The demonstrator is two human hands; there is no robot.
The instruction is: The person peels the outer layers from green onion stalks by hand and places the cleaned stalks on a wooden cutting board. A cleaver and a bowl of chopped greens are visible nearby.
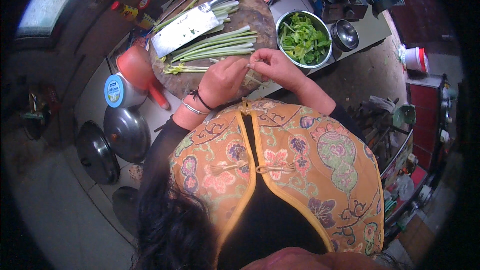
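Over the near edge of a round wooden chopping board, my left hand and my right hand meet at the fingertips. They pinch a small pale piece of celery, mostly hidden by the fingers. Just beyond my hands lies a row of trimmed celery stalks. Thin stalks with yellowish leaf ends lie left of my left hand. A cleaver with a metal handle rests flat across more stalks at the back. Beside my right hand stands a steel bowl of celery leaves.
Right of the leaf bowl sits a small metal bowl. Left of the board are a red plastic ladle, a white tub with blue lid and dark pot lids. A red-capped bottle is behind them. The counter edge runs at right.
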